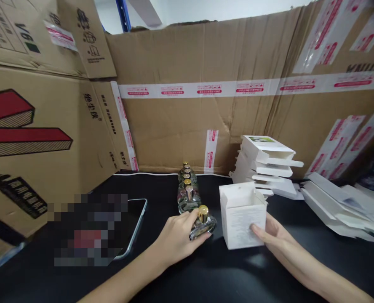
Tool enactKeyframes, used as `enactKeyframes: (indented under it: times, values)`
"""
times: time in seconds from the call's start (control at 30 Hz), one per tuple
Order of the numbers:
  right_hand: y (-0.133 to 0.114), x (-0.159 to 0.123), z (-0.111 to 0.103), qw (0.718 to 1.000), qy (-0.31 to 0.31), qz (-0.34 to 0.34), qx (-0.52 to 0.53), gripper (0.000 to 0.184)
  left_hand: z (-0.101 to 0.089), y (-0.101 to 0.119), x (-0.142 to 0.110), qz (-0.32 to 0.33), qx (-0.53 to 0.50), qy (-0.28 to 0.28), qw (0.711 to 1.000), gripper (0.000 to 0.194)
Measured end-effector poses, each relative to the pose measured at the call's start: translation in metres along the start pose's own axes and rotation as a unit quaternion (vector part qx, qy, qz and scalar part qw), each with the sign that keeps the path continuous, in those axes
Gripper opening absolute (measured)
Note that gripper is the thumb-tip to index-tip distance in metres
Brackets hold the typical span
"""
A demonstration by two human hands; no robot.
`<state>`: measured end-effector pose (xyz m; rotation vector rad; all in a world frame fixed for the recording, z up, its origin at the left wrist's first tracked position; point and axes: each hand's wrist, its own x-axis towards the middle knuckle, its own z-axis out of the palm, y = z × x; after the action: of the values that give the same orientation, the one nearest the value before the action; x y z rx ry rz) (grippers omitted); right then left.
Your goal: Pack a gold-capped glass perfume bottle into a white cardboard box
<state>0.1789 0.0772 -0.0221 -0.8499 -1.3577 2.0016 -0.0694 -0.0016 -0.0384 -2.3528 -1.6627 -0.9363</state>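
With my left hand I am grasping one glass bottle with a gold cap, my fingers and thumb around its sides. With my right hand I am grasping one white box, the thumb pressed on its printed front. The bottle is just beside the box, to its left, and they are apart, the bottle being outside. I cannot tell whether the box touches the dark surface or is a little lifted.

About how far it is: the box in my right hand has its walls standing, but its top is not closed, and I cannot see its bottom. Beyond my left hand, a row of bottles also stands outside of any box. Beyond my right hand there is a stack of white boxes with some flaps sticking out; whether they contain something, I cannot tell. To the right of my right hand lie flatter white cartons, seemingly not yet formed.

Now the counting: one bottle and one box are in my hands. In the row I count about six caps, gold and silver, but the far ones overlap. The stack has perhaps four boxes, and the flatter cartons are several, too mixed to count exactly. To the left of my left hand lies one flat device, mostly hidden by blur.
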Motion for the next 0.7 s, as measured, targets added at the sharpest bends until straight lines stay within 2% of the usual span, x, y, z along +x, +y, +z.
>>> enactKeyframes:
  times: [0.07,0.2,0.27,0.4,0.47,0.57,0.67,0.7]
  values:
    - [0.002,0.001,-0.001,0.997,0.004,-0.044,-0.067,0.063,-0.001,0.000,0.001,0.039,0.021,0.020,0.999,0.035]
    - [0.009,0.007,-0.006,0.984,0.048,-0.084,-0.148,0.071,-0.006,0.006,0.006,0.127,0.056,0.074,0.988,0.027]
    - [0.015,0.011,-0.011,0.973,0.063,-0.127,-0.185,0.071,-0.008,0.008,0.008,0.163,0.069,0.094,0.980,0.020]
    - [0.022,0.016,-0.015,0.940,0.056,-0.193,-0.277,0.058,-0.010,0.013,0.008,0.223,0.044,0.136,0.964,0.026]
    - [0.021,0.014,-0.013,0.918,0.059,-0.215,-0.329,0.054,-0.009,0.017,0.008,0.233,0.011,0.165,0.958,0.022]
    - [0.015,0.009,-0.006,0.876,0.061,-0.253,-0.406,0.044,-0.007,0.027,0.007,0.210,-0.053,0.212,0.953,0.012]
    - [0.009,0.002,0.002,0.851,0.033,-0.288,-0.437,0.038,-0.005,0.039,0.007,0.164,-0.156,0.267,0.937,0.017]
    - [0.008,0.000,0.003,0.846,0.018,-0.298,-0.442,0.038,-0.005,0.043,0.006,0.168,-0.165,0.278,0.931,0.018]
